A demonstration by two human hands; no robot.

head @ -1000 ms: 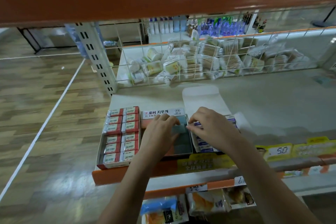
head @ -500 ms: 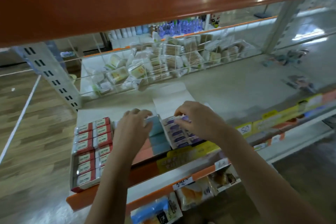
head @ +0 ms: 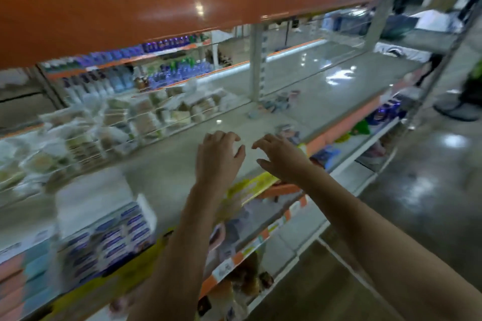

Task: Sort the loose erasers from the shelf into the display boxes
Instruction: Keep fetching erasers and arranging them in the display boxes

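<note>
Grey shelf [head: 182, 174] board fills the middle of the frame, blurred by motion; both hands hover over it near the centre, palms down, holding nothing; the left hand [head: 217, 156] has its fingers loosely curved and spread, and the right hand [head: 283, 157] just beside it is the same, fingers apart, the two hands close but not touching; loose erasers [head: 277, 105] lie in a small scatter on the shelf in the upper right of centre, well apart from the hands, with a few more [head: 288, 133] just beyond the right hand's fingertips near the front edge; the display boxes sit at the lower left of the frame, one box [head: 112, 242] packed with rows of blue-and-white wrapped erasers, and next to it at the far left edge another box [head: 23, 276] with pink and pale blue blocks, too blurred to make out further; behind a wire divider [head: 146, 122] in the left middle are heaps of clear packets [head: 78, 138]; an orange shelf edge [head: 156, 15] runs across the top; a shiny floor [head: 430, 203] shows at the right.
</note>
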